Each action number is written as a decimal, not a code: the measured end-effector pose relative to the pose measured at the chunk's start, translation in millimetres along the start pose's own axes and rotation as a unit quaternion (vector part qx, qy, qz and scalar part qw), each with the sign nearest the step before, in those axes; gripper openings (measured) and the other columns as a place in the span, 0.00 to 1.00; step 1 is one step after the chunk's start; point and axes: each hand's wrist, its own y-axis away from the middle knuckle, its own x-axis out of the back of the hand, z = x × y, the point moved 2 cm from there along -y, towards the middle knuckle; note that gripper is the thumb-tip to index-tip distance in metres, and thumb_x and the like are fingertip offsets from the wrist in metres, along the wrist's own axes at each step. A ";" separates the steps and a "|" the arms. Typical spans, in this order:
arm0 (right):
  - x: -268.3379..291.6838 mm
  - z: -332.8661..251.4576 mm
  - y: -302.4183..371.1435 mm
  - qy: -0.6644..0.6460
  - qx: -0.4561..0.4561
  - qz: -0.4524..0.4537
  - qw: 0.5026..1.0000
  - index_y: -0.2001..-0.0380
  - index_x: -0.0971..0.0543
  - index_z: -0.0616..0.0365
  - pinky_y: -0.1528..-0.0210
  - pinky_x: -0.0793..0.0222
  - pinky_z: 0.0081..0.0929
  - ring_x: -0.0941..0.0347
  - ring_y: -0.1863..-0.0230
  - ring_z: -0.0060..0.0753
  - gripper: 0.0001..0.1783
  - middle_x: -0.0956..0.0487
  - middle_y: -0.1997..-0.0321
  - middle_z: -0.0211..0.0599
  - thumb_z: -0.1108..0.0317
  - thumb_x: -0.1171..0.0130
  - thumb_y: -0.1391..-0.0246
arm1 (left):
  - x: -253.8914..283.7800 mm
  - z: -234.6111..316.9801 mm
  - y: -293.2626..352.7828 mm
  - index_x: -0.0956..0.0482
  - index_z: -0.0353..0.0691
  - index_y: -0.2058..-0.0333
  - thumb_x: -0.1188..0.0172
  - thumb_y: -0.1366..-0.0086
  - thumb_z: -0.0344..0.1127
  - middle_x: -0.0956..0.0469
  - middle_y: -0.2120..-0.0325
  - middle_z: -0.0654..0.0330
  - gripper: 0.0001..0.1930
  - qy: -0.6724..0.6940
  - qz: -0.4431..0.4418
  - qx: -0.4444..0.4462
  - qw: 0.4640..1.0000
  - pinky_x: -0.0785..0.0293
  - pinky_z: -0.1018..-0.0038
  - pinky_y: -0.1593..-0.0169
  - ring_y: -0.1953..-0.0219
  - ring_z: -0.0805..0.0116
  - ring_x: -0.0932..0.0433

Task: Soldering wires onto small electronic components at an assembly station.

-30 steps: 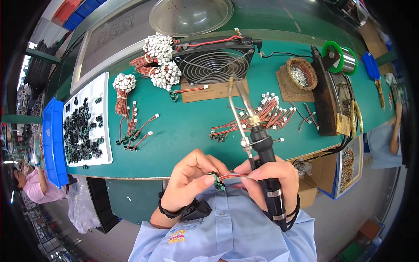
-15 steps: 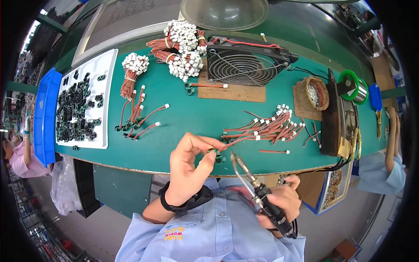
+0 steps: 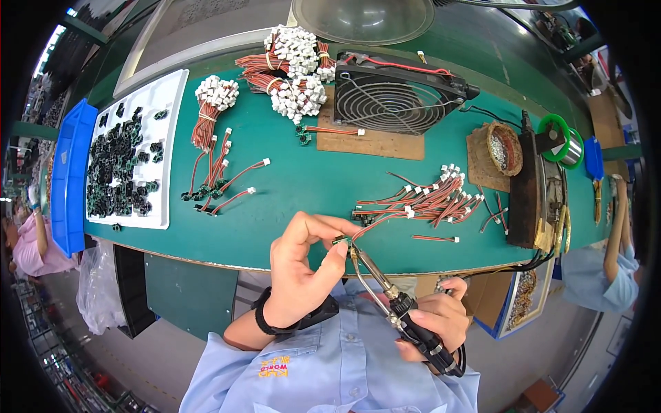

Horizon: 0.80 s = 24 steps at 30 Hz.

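Observation:
Between thumb and fingers, my left hand (image 3: 303, 265) pinches a small green circuit board (image 3: 341, 240) near the table's front edge. A red-and-dark wire lead (image 3: 379, 222) with a white connector runs from the board toward the right. My right hand (image 3: 441, 320) is wrapped round the black handle of a soldering iron (image 3: 416, 323), which has a thin metal feed tube along its side. The iron's tip is at the board, by the wire ends; whether it touches I cannot tell. Just beyond lies a pile of wired boards (image 3: 441, 199).
At the left stand a white tray (image 3: 177, 103) of small boards and a blue bin (image 3: 69, 179). Bundled wire leads (image 3: 217, 96) and a black fan (image 3: 396, 100) occupy the back. On the right are a round tip-cleaning pot (image 3: 492, 151), a solder spool (image 3: 561, 141) and a dark metal stand (image 3: 527, 193).
The soldering iron has moved up and left, bringing its tip to the board. My left hand keeps its pinch, with the board turned slightly.

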 end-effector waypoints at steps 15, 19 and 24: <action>2.0 -0.7 -0.2 -0.003 0.004 0.001 1.000 0.63 0.24 0.51 0.54 0.46 0.31 0.25 0.76 0.25 0.24 0.22 0.76 0.28 0.61 0.31 0.69 | -2.3 1.7 1.1 0.35 0.35 0.68 0.49 0.42 0.24 0.25 0.63 0.48 0.05 0.002 0.000 -0.003 1.000 0.31 0.74 0.55 0.61 0.69 0.26; 3.0 -1.3 -1.6 -0.007 0.003 -0.007 1.000 0.62 0.24 0.51 0.54 0.46 0.31 0.25 0.75 0.25 0.25 0.21 0.75 0.28 0.62 0.31 0.69 | -1.8 0.4 1.8 0.35 0.35 0.68 0.49 0.42 0.24 0.25 0.63 0.48 0.05 0.001 0.001 -0.001 1.000 0.31 0.74 0.55 0.61 0.68 0.26; 2.7 -1.9 0.5 0.000 -0.001 -0.008 1.000 0.62 0.24 0.50 0.54 0.45 0.31 0.25 0.74 0.24 0.26 0.21 0.74 0.26 0.62 0.30 0.70 | -2.7 3.3 1.2 0.36 0.35 0.67 0.49 0.42 0.24 0.25 0.63 0.47 0.05 0.000 0.001 -0.004 1.000 0.31 0.74 0.55 0.61 0.68 0.26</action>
